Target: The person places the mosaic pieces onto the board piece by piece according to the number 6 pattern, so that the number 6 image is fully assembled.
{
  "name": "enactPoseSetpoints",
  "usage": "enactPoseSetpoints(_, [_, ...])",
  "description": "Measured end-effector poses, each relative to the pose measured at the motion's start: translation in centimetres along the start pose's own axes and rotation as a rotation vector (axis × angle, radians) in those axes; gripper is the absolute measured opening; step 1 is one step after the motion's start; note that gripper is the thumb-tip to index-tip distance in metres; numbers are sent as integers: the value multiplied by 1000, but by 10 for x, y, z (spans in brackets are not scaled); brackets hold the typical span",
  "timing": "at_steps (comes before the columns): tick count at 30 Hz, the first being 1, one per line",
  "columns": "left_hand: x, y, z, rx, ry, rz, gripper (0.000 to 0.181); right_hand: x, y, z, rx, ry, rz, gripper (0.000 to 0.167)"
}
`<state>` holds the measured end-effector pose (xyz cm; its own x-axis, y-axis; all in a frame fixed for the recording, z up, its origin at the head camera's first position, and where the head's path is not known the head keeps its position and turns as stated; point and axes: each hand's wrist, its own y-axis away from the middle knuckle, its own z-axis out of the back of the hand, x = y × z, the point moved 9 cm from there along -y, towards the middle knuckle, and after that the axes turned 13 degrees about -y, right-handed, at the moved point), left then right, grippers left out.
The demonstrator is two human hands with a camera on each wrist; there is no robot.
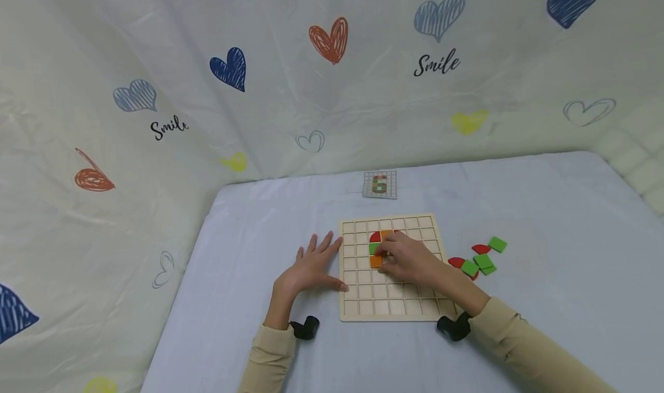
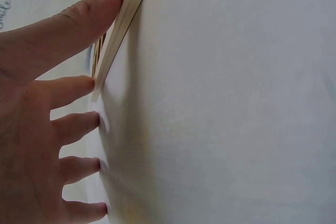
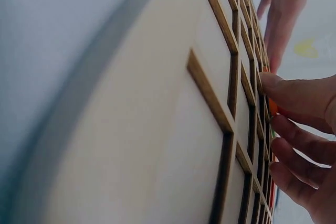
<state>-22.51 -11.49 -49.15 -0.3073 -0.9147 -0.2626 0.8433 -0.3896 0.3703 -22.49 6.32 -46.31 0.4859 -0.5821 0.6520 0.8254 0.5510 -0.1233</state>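
Observation:
A wooden grid board (image 1: 363, 308) lies on the table. My left hand (image 1: 311, 269) is spread at its left side, thumb and index fingertips touching the edge; the left wrist view shows the thumb (image 2: 79, 30) on the rim. My right hand (image 1: 410, 259) reaches over the board and pinches an orange tile (image 1: 376, 262) between thumb and fingers, low against the grid. In the right wrist view that orange tile (image 3: 272, 105) shows between the thumb and index finger. Above it sit a green tile (image 1: 374, 248), a red rounded piece (image 1: 375, 237) and another orange tile (image 1: 386, 234). The right hand partly hides other pieces.
Loose green tiles (image 1: 497, 244) and red rounded pieces (image 1: 480, 249) lie right of the board, some overlapping. A pattern card (image 1: 380, 185) with a small coloured design lies behind it. A heart-printed curtain (image 1: 332, 105) hangs along the table's back.

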Motion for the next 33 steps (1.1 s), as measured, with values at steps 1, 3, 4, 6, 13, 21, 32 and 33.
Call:
enactPoseSetpoints(1, [0,0,0,0,-1,0,110,0,0,0,-2,1,3,22])
enactPoseSetpoints(3, [0,-1,0,-2,1,-3,110,0,0,1,-6,3,4,23])
enactPoseSetpoints(4, [0,-1,0,-1,1,-3,110,0,0,1,-8,4,4,23])
enactPoseSetpoints(6, [-1,-1,0,-1,1,-2,110,1,0,1,-11,3,7,23])
enactPoseSetpoints(13, [-1,-1,1,3,0,5,110,2,3,4,-5,-21,13,21])
enactPoseSetpoints(21, [0,-1,0,1,-12,13,111,-2,9,9,-10,-52,6,20])
enactPoseSetpoints(32, [-1,0,0,6,16,21,111,-9,31,27,-67,-84,34,22])
enactPoseSetpoints(33, [-1,0,0,7,17,22,111,-10,33,28,-75,-82,40,22])
